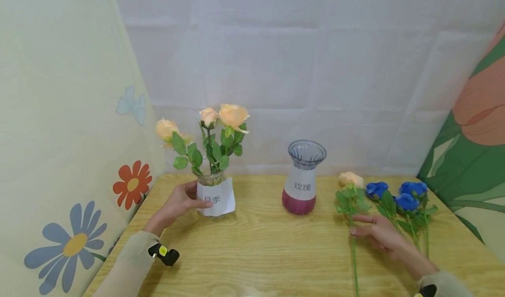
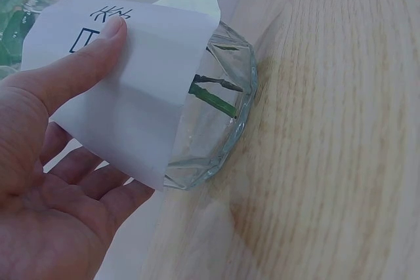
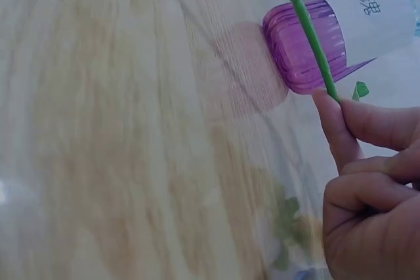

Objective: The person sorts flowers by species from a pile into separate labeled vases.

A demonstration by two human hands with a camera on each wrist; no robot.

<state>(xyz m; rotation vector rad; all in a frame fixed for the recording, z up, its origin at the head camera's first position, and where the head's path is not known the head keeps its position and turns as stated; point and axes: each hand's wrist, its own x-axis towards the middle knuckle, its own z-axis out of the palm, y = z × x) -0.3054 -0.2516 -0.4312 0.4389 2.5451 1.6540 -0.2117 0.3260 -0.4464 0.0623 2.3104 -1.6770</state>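
Seen from the head, the right hand (image 1: pixel 380 235) pinches a peach rose (image 1: pixel 351 200) by its stem (image 1: pixel 353 257), which runs 12 to 6 o'clock. The left hand (image 1: pixel 182 202), thumb in front, grips the flower-filled vase (image 1: pixel 211 180) between 9 and 10 o'clock from it.

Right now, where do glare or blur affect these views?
Head: soft light, no strong glare on the wooden table. Left wrist: a pale reflection by the glass vase. Right wrist: bright spot at the left edge, purple-based vase mirrored in the table, green reflection blurred low; green stem distinct.
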